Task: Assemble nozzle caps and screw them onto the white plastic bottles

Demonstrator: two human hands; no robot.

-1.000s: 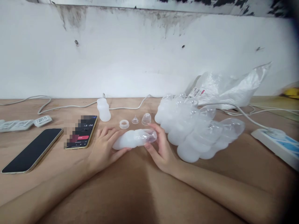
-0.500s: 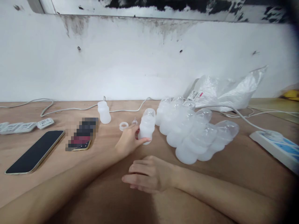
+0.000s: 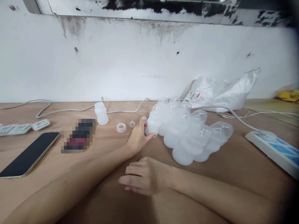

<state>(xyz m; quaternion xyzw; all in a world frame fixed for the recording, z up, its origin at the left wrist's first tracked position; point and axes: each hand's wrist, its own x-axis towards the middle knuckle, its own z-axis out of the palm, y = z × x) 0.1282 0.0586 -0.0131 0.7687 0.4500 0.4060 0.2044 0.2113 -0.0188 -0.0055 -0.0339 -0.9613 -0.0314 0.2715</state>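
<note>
My left hand (image 3: 138,137) grips a translucent white capped bottle (image 3: 153,123), standing it upright against the left end of a cluster of several like bottles (image 3: 187,133). My right hand (image 3: 144,175) rests on the wooden table (image 3: 233,174) nearer to me, fingers curled loosely, holding nothing. Just left of the held bottle lie a clear nipple (image 3: 132,123) and a white ring (image 3: 121,127). An uncapped bottle body (image 3: 101,113) stands farther left.
Two phones lie at the left, a dark one (image 3: 28,154) and a blurred-out one (image 3: 78,136). A white power strip (image 3: 274,146) sits at the right with cables running back. A crumpled plastic bag (image 3: 221,93) lies against the white wall.
The bottle, held lying across both hands a second ago, now stands upright in my left hand and has moved right against the cluster. My right hand let go and dropped to the table.
</note>
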